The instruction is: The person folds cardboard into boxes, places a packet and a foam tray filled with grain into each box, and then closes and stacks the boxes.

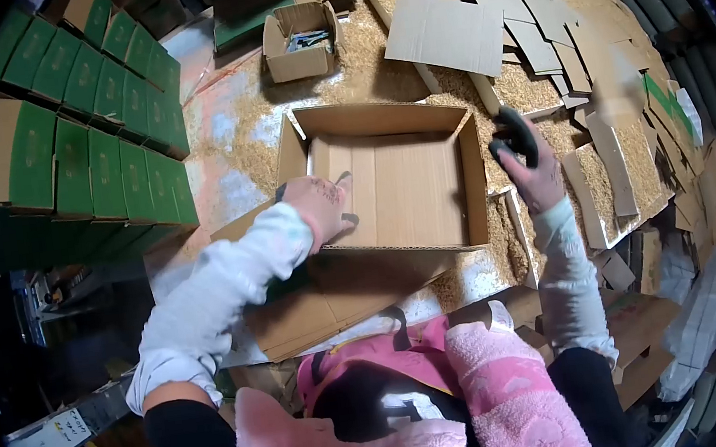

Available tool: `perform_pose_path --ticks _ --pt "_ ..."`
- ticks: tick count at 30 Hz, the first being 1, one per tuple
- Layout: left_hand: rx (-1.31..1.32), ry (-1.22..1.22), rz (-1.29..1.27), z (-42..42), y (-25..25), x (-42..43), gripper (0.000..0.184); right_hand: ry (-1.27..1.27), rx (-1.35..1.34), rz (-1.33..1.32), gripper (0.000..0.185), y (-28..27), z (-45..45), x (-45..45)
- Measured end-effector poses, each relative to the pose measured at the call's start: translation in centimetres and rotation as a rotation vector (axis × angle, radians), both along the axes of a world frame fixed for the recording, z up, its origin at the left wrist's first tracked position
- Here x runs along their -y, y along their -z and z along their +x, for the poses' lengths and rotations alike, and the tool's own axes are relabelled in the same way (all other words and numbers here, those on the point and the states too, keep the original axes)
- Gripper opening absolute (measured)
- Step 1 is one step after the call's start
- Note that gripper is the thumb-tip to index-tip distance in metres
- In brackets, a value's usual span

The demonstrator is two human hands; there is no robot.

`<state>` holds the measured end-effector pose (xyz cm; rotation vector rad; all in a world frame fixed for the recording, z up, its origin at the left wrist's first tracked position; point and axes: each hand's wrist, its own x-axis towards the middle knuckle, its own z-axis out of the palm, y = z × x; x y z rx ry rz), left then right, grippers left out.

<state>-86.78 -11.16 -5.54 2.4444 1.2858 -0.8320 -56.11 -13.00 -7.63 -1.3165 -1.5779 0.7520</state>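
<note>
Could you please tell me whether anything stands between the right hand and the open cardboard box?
Nothing visible stands between the right hand and the open cardboard box; the left hand is at the box's opposite side.

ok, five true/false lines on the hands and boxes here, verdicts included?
1. The left hand is at the left side of the large open box. True.
2. The right hand grips that box too. False: it is apart from it, to its right.
3. The small box has items in it. True.
4. The green boxes stand on the right. False: on the left.
5. Flat cardboard pieces lie on the right. True.
</note>
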Motion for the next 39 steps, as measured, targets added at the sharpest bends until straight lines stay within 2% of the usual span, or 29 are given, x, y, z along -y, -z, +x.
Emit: perform_pose_path --ticks 1,3,4,5,6,7,8,9,10,11,12,13,14,15,16,19,20,21,23,25,27,28,31,32,34,35,37,38,39 --pt "0.022 0.019 -0.006 0.3 -3.2 0.1 0.057 0.029 -0.112 -0.127 0.051 0.9 0.3 1.5" --pt "0.485 -0.419 -0.059 -3.4 -5.7 -0.7 0.057 0.068 -0.554 -0.504 0.037 5.2 2.9 3.9" --pt "0.754 -0.597 -0.142 -6.6 -4.0 -1.3 0.055 0.097 -0.712 -0.71 0.033 7.3 3.7 4.4" --pt "1.027 -0.77 -0.218 -10.5 -0.2 -2.3 0.052 0.113 -0.81 -0.869 0.031 8.2 3.6 4.5" --pt "1.307 -0.937 -0.286 -12.9 4.3 -2.7 0.051 0.089 -0.671 -0.863 0.035 10.1 3.0 4.5" --pt "1.147 -0.909 -0.476 -13.3 9.1 -1.2 0.054 -0.03 -0.39 -0.719 0.047 12.5 2.2 4.1" --pt "1.046 -0.731 -0.336 -12.3 13.6 -0.1 0.068 -0.155 -0.115 -0.54 0.061 15.4 1.0 3.3" --pt "0.94 -0.567 -0.18 -11.2 17.9 1.0 0.082 -0.068 0.175 -0.431 0.073 19.2 -0.2 3.3" --pt "0.996 -0.754 0.121 -6.1 13.0 2.5 0.092 -0.005 0.161 -0.483 0.082 17.6 -2.5 3.0" --pt "0.845 -0.967 0.078 -5.1 11.9 2.4 0.087 -0.01 -0.041 -0.536 0.086 17.6 -2.7 2.5" --pt "0.905 -0.967 0.05 -5.6 11.2 2.0 0.086 -0.005 -0.242 -0.586 0.09 17.6 -2.7 2.0" --pt "1.02 -0.948 0.03 -6.8 11.1 2.0 0.084 -0.022 -0.436 -0.664 0.086 13.5 -4.3 2.2" --pt "1.154 -0.946 0.061 -8.0 11.7 1.9 0.088 0.06 -0.532 -0.622 0.081 10.3 -6.5 2.1" --pt "1.134 -0.942 0.172 -9.2 9.4 2.3 0.076 0.138 -0.625 -0.57 0.077 7.1 -8.8 1.9" --pt "1.308 -0.896 0.236 -11.7 6.7 2.1 0.07 0.138 -0.746 -0.417 0.076 5.5 -10.7 0.8" --pt "1.836 -0.525 0.405 -23.0 -5.6 4.3 0.05 -0.184 -1.005 -0.537 0.049 -3.9 -17.1 -3.0" --pt "1.861 -0.485 0.919 -27.3 -8.3 4.8 0.046 -0.287 -1.011 -0.54 0.048 -7.2 -20.1 -3.9" --pt "1.747 -0.547 1.475 -31.6 -11.0 5.4 0.042 -0.369 -0.972 -0.506 0.047 -9.9 -23.4 -4.8" --pt "1.824 -0.843 1.854 -42.0 -13.8 5.6 0.039 -0.527 -0.829 -0.376 0.046 -16.1 -30.7 -6.8" --pt "2.012 -0.967 1.689 -51.7 -17.8 5.9 0.048 -0.631 -0.7 -0.27 0.045 -20.6 -38.0 -8.6" --pt "1.988 -0.781 1.116 -57.3 -14.8 4.0 0.045 -0.695 -0.565 -0.184 0.044 -24.4 -45.2 -11.0" --pt "1.815 -0.875 1.171 -57.5 -14.3 4.1 0.038 -0.708 -0.49 -0.144 0.044 -25.8 -48.9 -12.5" --pt "1.981 -0.855 1.178 -57.3 -13.9 3.4 0.041 -0.669 -0.234 -0.061 0.044 -27.6 -58.1 -17.3" --pt "1.984 -0.871 1.157 -62.0 -10.2 1.5 0.044 -0.633 -0.107 -0.035 0.044 -27.5 -60.4 -18.8" --pt "2.029 -0.609 1.233 -66.4 -8.5 1.4 0.044 -0.555 0.194 0.108 0.045 -26.2 -62.8 -21.1" --pt "2.043 -0.482 1.256 -67.0 -8.0 1.2 0.043 -0.54 0.302 0.302 0.045 -24.9 -62.1 -21.2" --pt "1.143 -0.684 1.88 -56.9 -14.2 4.8 0.047 -0.576 0.313 0.915 0.037 -21.3 -57.0 -19.1" --pt "1.121 -0.713 1.825 -53.8 -13.3 6.3 0.046 -0.354 0.388 1.418 0.037 -16.6 -53.7 -18.3" --pt "1.108 -0.719 1.78 -50.5 -10.9 8.3 0.044 -0.404 0.483 1.322 0.04 -12.4 -49.7 -16.6"
